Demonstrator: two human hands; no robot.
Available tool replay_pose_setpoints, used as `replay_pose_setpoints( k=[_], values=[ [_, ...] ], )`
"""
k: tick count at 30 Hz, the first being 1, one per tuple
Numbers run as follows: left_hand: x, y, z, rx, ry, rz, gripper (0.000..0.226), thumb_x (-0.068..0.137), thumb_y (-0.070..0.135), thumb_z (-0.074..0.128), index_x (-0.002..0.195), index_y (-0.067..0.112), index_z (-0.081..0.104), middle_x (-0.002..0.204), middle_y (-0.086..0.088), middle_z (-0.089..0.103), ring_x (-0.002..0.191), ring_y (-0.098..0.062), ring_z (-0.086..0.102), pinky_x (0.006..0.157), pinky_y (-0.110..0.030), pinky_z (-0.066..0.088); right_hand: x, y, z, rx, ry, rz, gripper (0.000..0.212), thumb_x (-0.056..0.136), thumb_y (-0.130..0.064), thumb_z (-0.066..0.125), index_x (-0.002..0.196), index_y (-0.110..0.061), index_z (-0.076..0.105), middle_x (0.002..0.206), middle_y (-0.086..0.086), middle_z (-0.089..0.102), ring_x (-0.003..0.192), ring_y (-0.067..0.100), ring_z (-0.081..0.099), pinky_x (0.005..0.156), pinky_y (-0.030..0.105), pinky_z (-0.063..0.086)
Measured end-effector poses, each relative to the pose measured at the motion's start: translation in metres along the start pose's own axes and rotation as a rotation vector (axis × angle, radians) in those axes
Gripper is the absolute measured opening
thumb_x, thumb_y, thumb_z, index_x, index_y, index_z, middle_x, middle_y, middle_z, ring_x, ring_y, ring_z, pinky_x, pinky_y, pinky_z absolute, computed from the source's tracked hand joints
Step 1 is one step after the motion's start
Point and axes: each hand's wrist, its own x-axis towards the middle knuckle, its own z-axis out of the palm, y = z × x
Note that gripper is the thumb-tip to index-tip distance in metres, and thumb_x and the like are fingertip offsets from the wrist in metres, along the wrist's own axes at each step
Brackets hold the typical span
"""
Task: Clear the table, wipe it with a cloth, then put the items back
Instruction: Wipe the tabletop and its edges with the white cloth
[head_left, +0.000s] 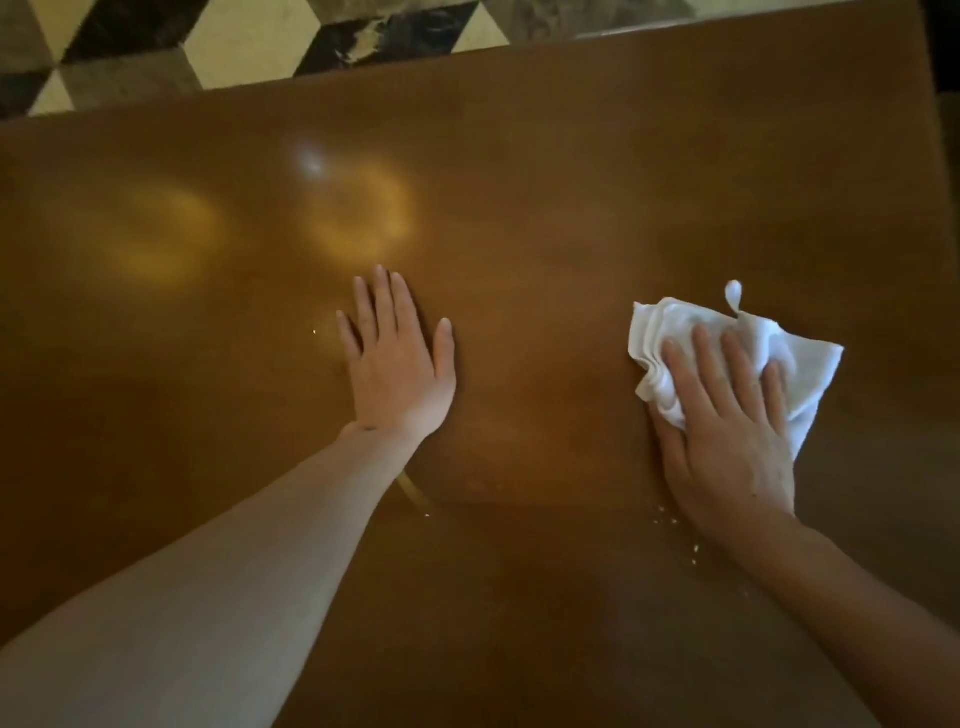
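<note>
Polished brown wooden table (571, 171), top bare of items in view, so the clearing step looks done and wiping appears to be in hand. Left side first: the left hand (397, 364) lies flat on the wood near the middle of the top, palm down, fingers straight and close together, thumb out to the side; it holds nothing and seems only to brace. A pale speck sits just left of it. Between the two forearms, toward the near edge, a few small pale crumbs (670, 519) lie scattered, touching or just beside the heel of the right hand (727, 431). Right side: the crumpled white cloth (737, 358) is on the table toward the right edge, under the right hand's fingers, which are spread and press it down flat rather than pinch it. The cloth bunches ahead of the palm, long axis running roughly left to right. Judgement: crumbs lie behind the cloth, nearer the person, so the next stroke would need to pull back toward the near edge.
</note>
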Motion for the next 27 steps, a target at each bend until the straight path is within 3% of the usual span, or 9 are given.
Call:
replay_pose_setpoints(
  k=[8,12,18,22,27],
  values=[
    [0.002,-0.008,0.012,0.041,0.114,0.06,0.078,0.107,0.055,0.013,0.165,0.003,0.02,0.174,-0.016,0.017,0.163,-0.033,0.011,0.131,-0.054,0.011,0.057,-0.037,0.009,-0.007,0.06,0.011,0.061,0.105,-0.043,0.027,0.161,-0.019,0.026,0.169,0.005,0.021,0.158,0.024,0.007,0.127,0.05,0.001],
    [0.003,-0.01,0.016,0.06,0.113,0.073,0.076,0.108,0.052,0.016,0.165,0.002,0.02,0.174,-0.018,0.015,0.163,-0.034,0.01,0.13,-0.057,0.014,0.099,-0.063,0.015,-0.045,0.063,-0.032,0.061,0.106,-0.039,0.031,0.161,-0.017,0.021,0.17,0.007,0.019,0.158,0.024,0.006,0.127,0.052,0.004],
    [0.003,-0.012,0.017,0.07,0.12,0.088,0.073,0.107,0.045,0.02,0.165,0.001,0.017,0.174,-0.019,0.014,0.163,-0.035,0.009,0.13,-0.058,0.015,0.156,-0.116,0.023,-0.087,0.016,-0.089,0.062,0.106,-0.04,0.032,0.162,-0.016,0.021,0.171,0.004,0.015,0.158,0.022,0.003,0.127,0.046,-0.004],
    [0.003,-0.012,0.019,0.044,0.136,0.096,0.07,0.107,0.041,0.021,0.165,0.001,0.019,0.174,-0.019,0.016,0.162,-0.035,0.01,0.13,-0.059,0.014,0.172,-0.157,0.031,-0.107,-0.068,-0.241,0.064,0.104,-0.04,0.025,0.163,-0.014,0.02,0.171,0.005,0.014,0.158,0.023,0.002,0.126,0.045,-0.007],
    [0.005,-0.014,0.018,-0.001,0.131,0.088,0.068,0.105,0.035,0.023,0.165,0.002,0.023,0.174,-0.017,0.018,0.163,-0.033,0.011,0.13,-0.058,0.013,0.123,-0.14,0.028,-0.073,-0.146,-0.446,0.061,0.105,-0.04,0.024,0.159,-0.013,0.032,0.168,0.006,0.026,0.158,0.022,0.012,0.128,0.047,0.006]
  ],
)
